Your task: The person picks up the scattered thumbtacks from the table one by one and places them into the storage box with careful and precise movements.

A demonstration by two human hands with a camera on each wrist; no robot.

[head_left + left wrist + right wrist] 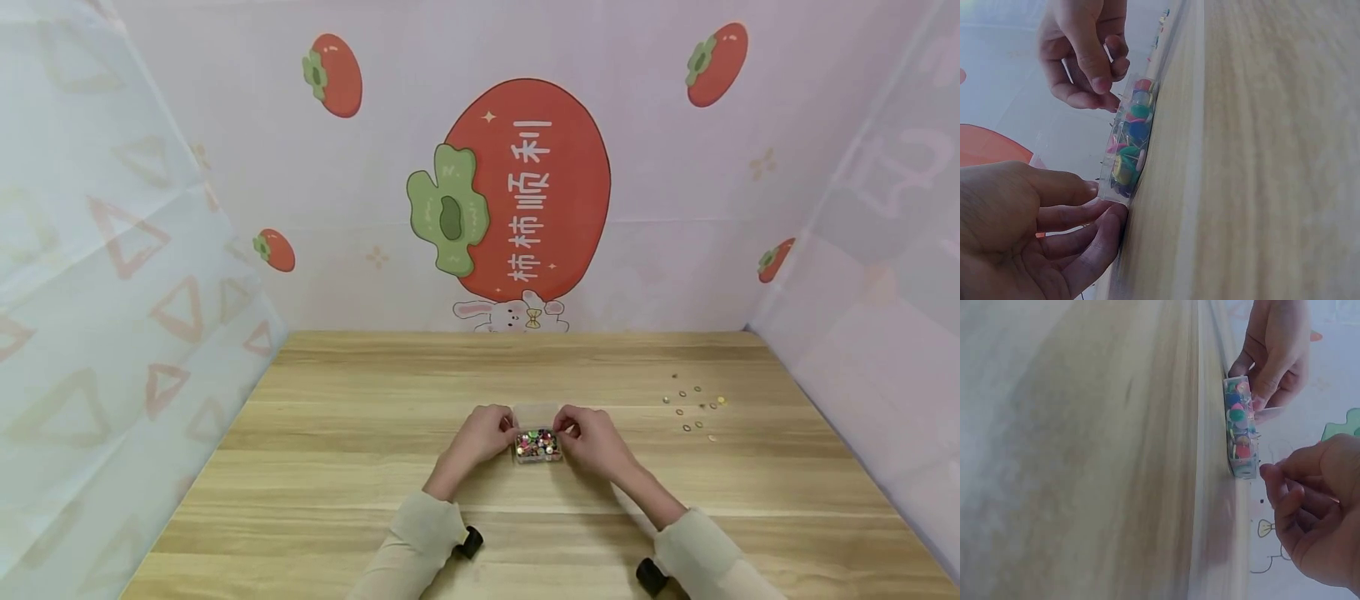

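My left hand (pixel 482 436) and right hand (pixel 592 437) each pinch an end of one clear box (pixel 537 445) of pushpins, about twelve loose pins (pixel 693 405) lying well right.

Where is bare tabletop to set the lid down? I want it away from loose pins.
Bare wood lies left of the left hand, toward the table edge, and behind the pin box. The right side is crowded with scattered pins.

Box of pushpins (pixel 537 445) on table (pixel 337 433) centre-front, left hand (pixel 483 435) at its left end, right hand (pixel 592 437) at its right, scattered pins (pixel 693 406) farther right.
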